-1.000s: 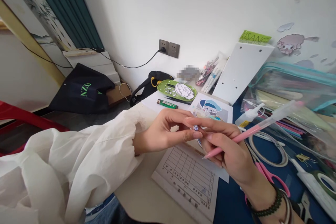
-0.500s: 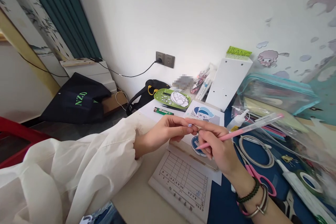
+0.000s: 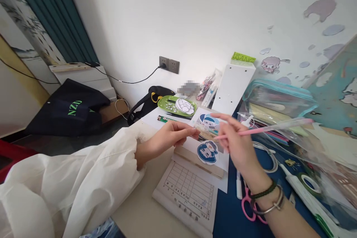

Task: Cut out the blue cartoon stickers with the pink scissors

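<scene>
Your right hand (image 3: 237,139) is partly curled, index finger stretched out, holding a slim pink pen with a clear barrel (image 3: 267,128) between the thumb and bent fingers. The pen is in the air above the table (image 3: 139,200), its tip toward your left hand (image 3: 164,135). That hand's fingertips are drawn together in a pinch just short of the tip; I cannot tell what they hold. Below your hands, a blue-and-white paper cutout (image 3: 208,152) lies on white paper. Closer to the table's near edge is a white pad printed with a grid (image 3: 185,197). Pink-handled scissors (image 3: 247,205) lie beside your right wrist, partly hidden. Near the table's far left edge, a green oval tray (image 3: 164,104) bears a white cutout drawing (image 3: 184,106).
</scene>
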`<state>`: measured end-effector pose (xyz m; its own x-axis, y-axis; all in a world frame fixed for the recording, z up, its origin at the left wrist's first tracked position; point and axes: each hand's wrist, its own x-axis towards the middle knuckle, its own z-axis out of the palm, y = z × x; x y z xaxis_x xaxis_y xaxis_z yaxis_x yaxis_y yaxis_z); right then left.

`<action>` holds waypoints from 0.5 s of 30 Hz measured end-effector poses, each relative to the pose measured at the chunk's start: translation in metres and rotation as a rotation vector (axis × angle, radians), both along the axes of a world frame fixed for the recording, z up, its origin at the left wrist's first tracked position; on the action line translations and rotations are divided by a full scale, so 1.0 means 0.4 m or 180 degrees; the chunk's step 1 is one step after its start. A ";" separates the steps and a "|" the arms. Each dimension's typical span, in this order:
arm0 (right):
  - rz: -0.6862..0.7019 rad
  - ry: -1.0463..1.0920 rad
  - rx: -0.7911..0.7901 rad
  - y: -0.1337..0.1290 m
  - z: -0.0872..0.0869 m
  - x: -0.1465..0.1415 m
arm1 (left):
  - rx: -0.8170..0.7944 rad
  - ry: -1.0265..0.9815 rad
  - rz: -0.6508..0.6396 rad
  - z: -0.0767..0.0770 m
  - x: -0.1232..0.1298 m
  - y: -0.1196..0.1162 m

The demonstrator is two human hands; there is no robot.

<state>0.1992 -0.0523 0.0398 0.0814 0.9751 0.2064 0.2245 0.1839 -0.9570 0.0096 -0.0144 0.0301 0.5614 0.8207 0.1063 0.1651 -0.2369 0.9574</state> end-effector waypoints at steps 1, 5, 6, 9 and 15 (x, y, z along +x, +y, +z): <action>-0.0258 -0.0160 0.0086 0.004 0.016 0.020 | 0.0247 0.0098 0.0060 0.001 -0.002 0.003; -0.0876 -0.1336 0.0110 0.006 0.082 0.098 | 0.1412 0.0473 0.0267 -0.005 -0.009 0.010; -0.0949 -0.1758 0.0051 0.003 0.092 0.110 | 0.1688 0.0579 0.0276 -0.010 -0.010 0.010; -0.1160 -0.2982 -0.0223 -0.009 0.100 0.122 | 0.2377 0.0923 0.0172 -0.024 -0.012 0.007; -0.1252 -0.4355 -0.0863 0.000 0.064 0.095 | 0.3267 0.1490 0.0007 -0.033 -0.013 0.006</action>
<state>0.2373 -0.0523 0.0654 0.2422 0.9575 0.1566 0.9663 -0.2525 0.0497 0.0044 -0.0120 0.0169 0.7218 0.4670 0.5108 0.4579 -0.8756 0.1535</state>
